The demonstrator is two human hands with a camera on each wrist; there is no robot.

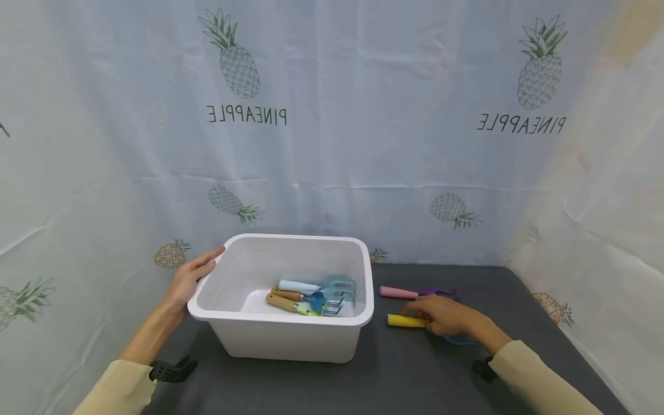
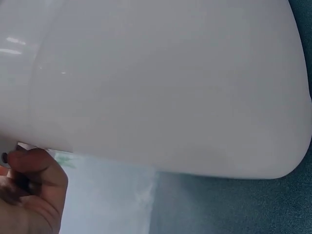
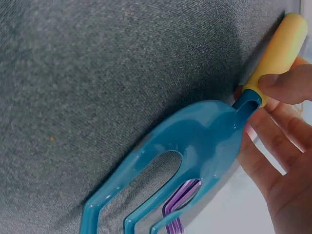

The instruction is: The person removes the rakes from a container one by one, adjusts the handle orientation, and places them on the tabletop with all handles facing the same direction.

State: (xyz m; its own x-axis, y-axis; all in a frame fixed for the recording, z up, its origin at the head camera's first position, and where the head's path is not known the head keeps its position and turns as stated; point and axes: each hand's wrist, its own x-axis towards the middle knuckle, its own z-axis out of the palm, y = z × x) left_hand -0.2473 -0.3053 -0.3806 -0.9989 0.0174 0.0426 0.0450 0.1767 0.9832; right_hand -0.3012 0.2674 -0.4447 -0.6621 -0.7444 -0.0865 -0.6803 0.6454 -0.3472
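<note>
A white plastic basin [image 1: 280, 334] stands on the dark table. My left hand [image 1: 187, 282] grips its rim at the left side; in the left wrist view the curled fingers of the hand [image 2: 41, 190] show at the basin's [image 2: 165, 92] edge. On the right, my right hand [image 1: 448, 314] pinches the yellow handle [image 1: 407, 321] of a hand rake. In the right wrist view the rake's blue, curved-tined head [image 3: 204, 131] lies over the table surface, and the thumb presses the yellow handle [image 3: 280, 48] near its neck.
Inside the basin lie several small garden tools, among them a light-blue fork [image 1: 301, 286] and wooden-handled tools [image 1: 282, 302]. A pink-handled tool [image 1: 398, 293] with a purple head rests behind my right hand. A pineapple-print curtain [image 1: 332, 144] hangs behind the table [image 1: 404, 380].
</note>
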